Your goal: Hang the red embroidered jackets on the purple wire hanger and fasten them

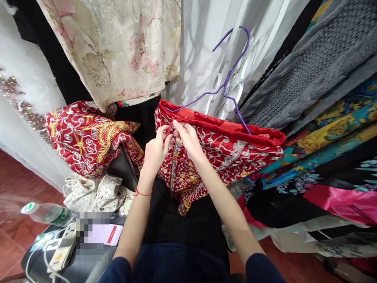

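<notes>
A red skirt-like garment (224,151) with silver and gold embroidery hangs before me, its plain red waistband (218,125) uppermost. The hooks of a purple hanger (226,80) go into that band. Near the band's left end my left hand (157,147) pinches a thin red cord (170,128), fingers closed. My right hand (188,139) is closed beside it, its thumb and fingertips meeting at the same cord; the exact grip is partly hidden. Below the hands, a loose length of the cord crosses the embroidered cloth.
Matching red embroidered cloth (97,135) lies over a dark chair at left. A spotted white cloth (97,194), plastic bottle (48,213), power strip (62,245) and phone-like lilac item (101,234) are lower left. Clothes, including a grey knit (312,67), hang at right; floral fabric (126,51) hangs above.
</notes>
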Tool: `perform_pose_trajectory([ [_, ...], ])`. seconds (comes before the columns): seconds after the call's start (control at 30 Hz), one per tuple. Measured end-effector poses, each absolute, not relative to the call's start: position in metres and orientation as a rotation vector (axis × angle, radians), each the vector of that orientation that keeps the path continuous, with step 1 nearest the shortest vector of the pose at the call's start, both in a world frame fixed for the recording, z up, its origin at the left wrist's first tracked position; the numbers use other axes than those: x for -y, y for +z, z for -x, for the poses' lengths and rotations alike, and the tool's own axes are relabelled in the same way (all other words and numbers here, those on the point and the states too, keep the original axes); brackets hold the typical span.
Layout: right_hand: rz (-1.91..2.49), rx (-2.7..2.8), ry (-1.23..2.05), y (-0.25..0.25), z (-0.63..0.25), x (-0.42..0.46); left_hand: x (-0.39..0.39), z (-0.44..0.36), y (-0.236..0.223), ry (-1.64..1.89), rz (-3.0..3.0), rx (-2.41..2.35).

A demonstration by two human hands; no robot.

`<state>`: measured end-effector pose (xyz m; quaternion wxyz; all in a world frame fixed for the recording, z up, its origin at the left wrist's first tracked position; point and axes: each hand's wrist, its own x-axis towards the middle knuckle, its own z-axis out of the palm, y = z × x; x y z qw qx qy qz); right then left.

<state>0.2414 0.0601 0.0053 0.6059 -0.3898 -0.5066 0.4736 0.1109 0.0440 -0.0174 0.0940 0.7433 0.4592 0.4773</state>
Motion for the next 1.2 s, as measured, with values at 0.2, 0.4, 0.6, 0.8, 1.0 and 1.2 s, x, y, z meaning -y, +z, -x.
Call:
perform_pose_trajectory([
  [0.2,1.005,1.240,0.829,0.004,-0.242,-0.065,-0.041,-0.104,-0.018,1.442,-2.326,-1.274],
  [0.4,0.886,1.204,1.094,0.000,-0.244,-0.059,-0.058,-0.102,-0.020,1.537,-1.879,-1.458],
  [0.6,0.907,1.241,1.108,-0.006,-0.246,-0.051,-0.066,-0.126,-0.014,1.557,-1.538,-0.961],
  [0.8,1.002,1.323,0.945,-0.010,-0.244,-0.046,-0.061,-0.133,-0.016,1.739,-1.285,-0.860],
  [1.0,1.087,1.315,0.881,-0.012,-0.240,-0.042,-0.064,-0.136,-0.023,1.777,-1.066,-0.863],
  [1.2,1.063,1.300,0.875,-0.015,-0.242,-0.043,-0.061,-0.137,-0.019,1.649,-1.216,-0.811],
])
